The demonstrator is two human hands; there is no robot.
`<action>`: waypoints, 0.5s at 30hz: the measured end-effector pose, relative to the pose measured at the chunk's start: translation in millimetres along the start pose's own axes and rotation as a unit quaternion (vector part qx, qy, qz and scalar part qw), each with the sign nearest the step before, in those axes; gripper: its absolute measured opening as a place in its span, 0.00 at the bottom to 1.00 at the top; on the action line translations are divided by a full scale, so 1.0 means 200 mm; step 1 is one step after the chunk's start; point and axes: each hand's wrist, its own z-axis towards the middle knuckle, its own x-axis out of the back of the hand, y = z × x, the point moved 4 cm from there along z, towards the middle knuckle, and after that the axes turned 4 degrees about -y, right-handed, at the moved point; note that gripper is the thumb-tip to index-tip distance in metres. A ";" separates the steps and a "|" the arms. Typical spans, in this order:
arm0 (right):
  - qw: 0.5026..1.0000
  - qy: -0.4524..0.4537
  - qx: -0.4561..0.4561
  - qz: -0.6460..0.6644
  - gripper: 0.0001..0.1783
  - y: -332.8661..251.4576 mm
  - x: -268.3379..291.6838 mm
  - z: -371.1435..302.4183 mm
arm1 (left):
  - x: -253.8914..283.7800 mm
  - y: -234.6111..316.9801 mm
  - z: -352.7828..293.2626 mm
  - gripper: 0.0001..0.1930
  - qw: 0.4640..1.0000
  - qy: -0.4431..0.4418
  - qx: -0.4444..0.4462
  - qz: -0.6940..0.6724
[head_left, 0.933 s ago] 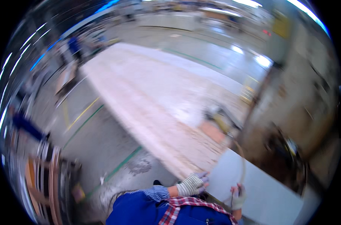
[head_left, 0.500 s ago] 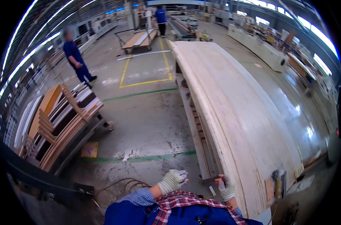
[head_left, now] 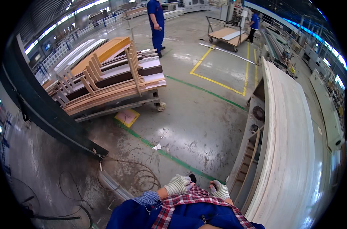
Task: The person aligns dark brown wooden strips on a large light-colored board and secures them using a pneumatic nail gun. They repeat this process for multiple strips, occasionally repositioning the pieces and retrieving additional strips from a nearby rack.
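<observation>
My left hand (head_left: pixel 177 185), in a striped work glove, is closed at the front of my waist. A small black object (head_left: pixel 193 178), its kind unclear, shows at its fingertips. Close to it on the right, my right hand (head_left: pixel 220 190) wears a similar glove. Its fingers are loosely bent and apart, with nothing visible in them. Red plaid cloth (head_left: pixel 188 194) lies just below and between both hands. Right of my right hand stands a long bench with a pale wooden top (head_left: pixel 288 133); neither hand touches that top.
A wheeled cart (head_left: pixel 116 108) loaded with boards stands at left, beside a dark metal post (head_left: pixel 47 103). Coiled hose (head_left: pixel 146 177) lies on the floor near me. One person (head_left: pixel 156 24) stands beyond the cart; another (head_left: pixel 254 23) is near a flat trolley (head_left: pixel 228 35).
My view has swung left, so the bench sits farther right and the board cart nearer the middle. My right hand has come away from the bench edge. The black object now shows at my left fingertips.
</observation>
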 end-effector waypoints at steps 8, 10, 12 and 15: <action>0.982 -0.039 0.007 -0.185 0.13 -0.15 0.34 0.89 | 0.29 -0.45 0.46 0.19 0.995 0.038 0.077 0.057; 0.975 -0.085 0.051 -0.199 0.14 -0.31 0.34 1.18 | 0.32 -0.62 0.41 0.16 0.990 0.003 0.136 0.045; 0.961 -0.127 0.094 -0.226 0.15 -0.48 0.31 1.47 | 0.35 -0.81 0.39 0.15 0.982 -0.010 0.180 0.058; 0.942 -0.170 0.145 -0.250 0.18 -0.74 0.18 1.93 | 0.42 -1.15 0.41 0.16 0.974 -0.046 0.212 0.066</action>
